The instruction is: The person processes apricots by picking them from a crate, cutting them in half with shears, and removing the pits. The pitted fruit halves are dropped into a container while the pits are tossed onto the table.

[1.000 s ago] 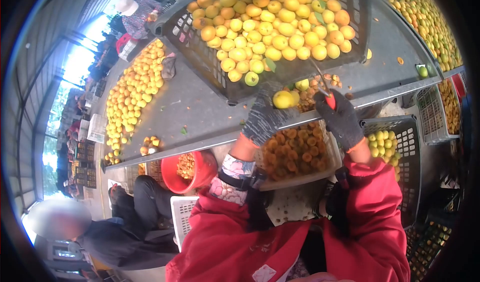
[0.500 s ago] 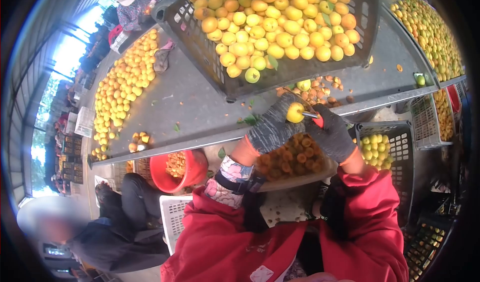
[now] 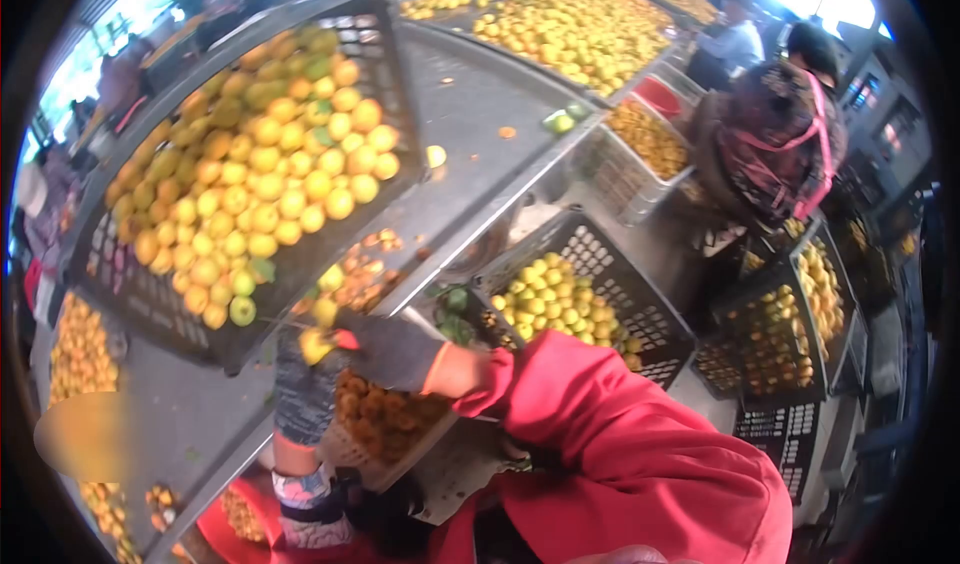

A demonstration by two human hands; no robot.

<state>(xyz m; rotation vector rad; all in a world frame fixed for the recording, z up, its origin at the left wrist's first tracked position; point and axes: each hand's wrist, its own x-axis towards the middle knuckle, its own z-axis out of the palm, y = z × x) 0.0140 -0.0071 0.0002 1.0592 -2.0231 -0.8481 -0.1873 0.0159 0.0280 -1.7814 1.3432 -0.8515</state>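
Observation:
My left hand (image 3: 304, 394), in a grey knit glove, is closed around a round yellow fruit (image 3: 316, 346) just over the table's front edge. Close against it, my right hand (image 3: 395, 354) in a dark glove grips a small tool with a red handle (image 3: 345, 340). The tool's tip is blurred at the fruit. Beneath my hands is a tub of brownish-orange fruit pieces (image 3: 385, 414), partly covered by my right arm. Scraps and peelings (image 3: 365, 279) lie on the table beyond my fingers.
A big black crate (image 3: 235, 339) heaped with yellow fruit (image 3: 270, 184) stands tilted on the metal table (image 3: 470, 104). Another black crate (image 3: 640, 314) of fruit sits on the floor at right. A person (image 3: 770, 144) is beyond it. A red bucket (image 3: 235, 524) stands lower left.
My view has swung to the right, so the crate and both hands now appear further left. A person and more crates show at right. The tool's metal shaft, visible before, is now indistinct.

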